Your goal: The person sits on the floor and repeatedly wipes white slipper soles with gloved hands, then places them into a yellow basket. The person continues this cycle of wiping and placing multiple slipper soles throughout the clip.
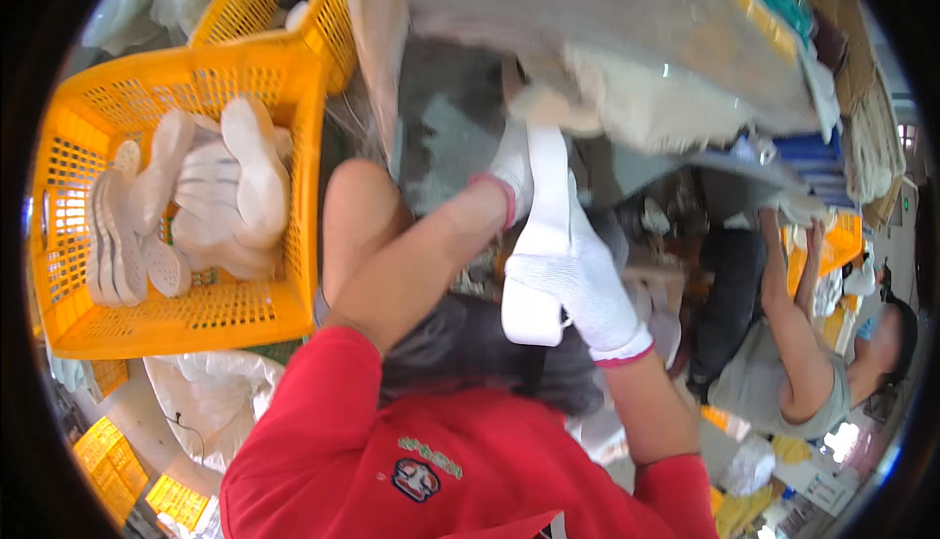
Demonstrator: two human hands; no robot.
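Observation:
A long white shoe sole (546, 221), thick at its near end, slants away from me above my lap. My right hand (586, 280), in a white knit glove with a pink-red cuff, is closed around its near, heel part. Along the sole's far left side is my left hand (512, 162), gloved the same way and gripping it, with most of its fingers hidden. The sole's far tip reaches a tan, fuzzy-looking piece (556, 111) under the edge of a cloth-draped bench; whether they touch is unclear.
An orange crate (181, 328) of white soles (257, 172) stands at my left, with another orange crate (338, 25) behind it. A grey sheet-covered bench (607, 10) spans the far side. To the right, a co-worker (793, 373) reaches toward white pieces beside an orange crate (840, 243).

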